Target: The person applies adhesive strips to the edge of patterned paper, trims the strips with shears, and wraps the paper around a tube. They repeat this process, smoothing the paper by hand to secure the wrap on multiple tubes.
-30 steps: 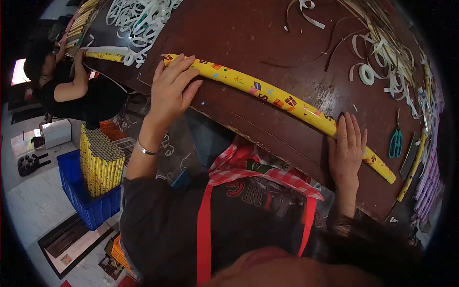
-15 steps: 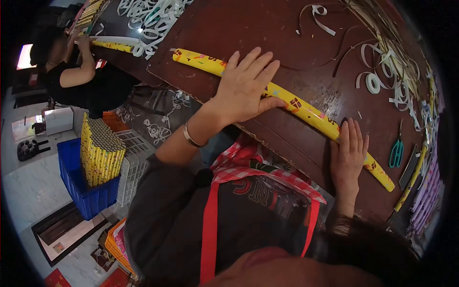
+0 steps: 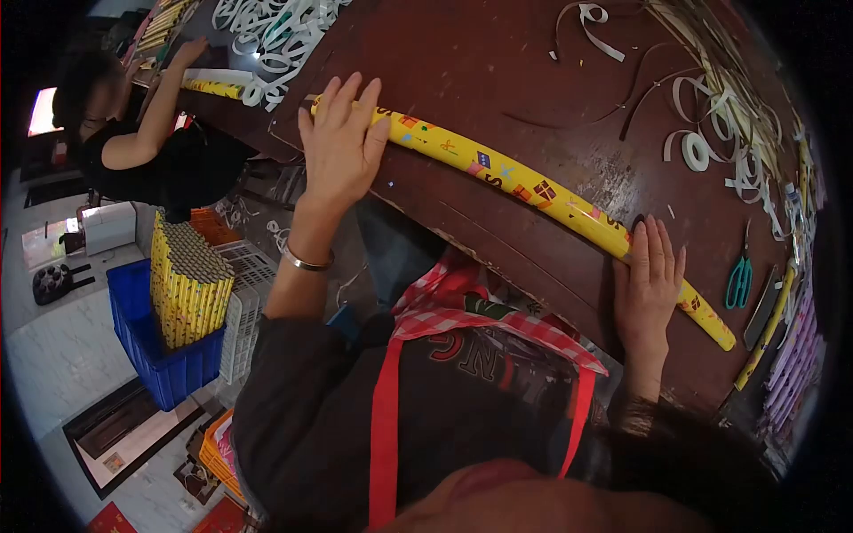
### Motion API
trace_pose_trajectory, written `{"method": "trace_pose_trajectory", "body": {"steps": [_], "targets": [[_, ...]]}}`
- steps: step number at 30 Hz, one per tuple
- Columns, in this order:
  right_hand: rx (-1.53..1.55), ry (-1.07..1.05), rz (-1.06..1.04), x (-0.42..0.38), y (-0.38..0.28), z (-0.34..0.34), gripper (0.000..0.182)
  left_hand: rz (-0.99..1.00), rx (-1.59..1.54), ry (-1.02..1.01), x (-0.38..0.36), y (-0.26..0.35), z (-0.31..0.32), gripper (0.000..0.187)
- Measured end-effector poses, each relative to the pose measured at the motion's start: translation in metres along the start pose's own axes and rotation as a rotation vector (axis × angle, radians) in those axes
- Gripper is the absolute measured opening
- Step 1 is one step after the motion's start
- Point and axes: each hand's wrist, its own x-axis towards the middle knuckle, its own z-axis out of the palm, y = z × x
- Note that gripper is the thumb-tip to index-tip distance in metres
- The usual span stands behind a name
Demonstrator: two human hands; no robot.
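A long yellow roll of printed wrapping paper (image 3: 498, 173) lies at a slant across the dark red table. My left hand (image 3: 342, 147), with a metal bangle at the wrist, rests palm down over its far left end, fingers stretched out. Toward the other end, my right hand (image 3: 653, 284) lies flat on the roll with its fingers straight. Neither hand is wrapped around the paper. Teal-handled scissors (image 3: 739, 282) lie just right of my right hand.
White strips (image 3: 693, 151) are heaped along the table's right side, beside purple rolls (image 3: 791, 355). More white strips (image 3: 267, 53) lie at upper left, near a co-worker (image 3: 147, 151). A blue crate (image 3: 164, 364) on the left holds upright yellow rolls (image 3: 191, 275).
My left hand has slid leftward along the roll, from near its middle to its left end. My right hand has stayed in place. The co-worker's arm has risen.
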Motion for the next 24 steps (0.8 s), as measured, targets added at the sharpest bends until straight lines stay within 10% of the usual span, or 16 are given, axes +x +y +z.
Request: {"method": "trace_pose_trajectory", "body": {"steps": [24], "targets": [[-0.01,0.001,0.0,-0.001,0.002,0.004,0.061,-0.1,-0.051,0.148,0.012,0.003,0.008,0.024]]}}
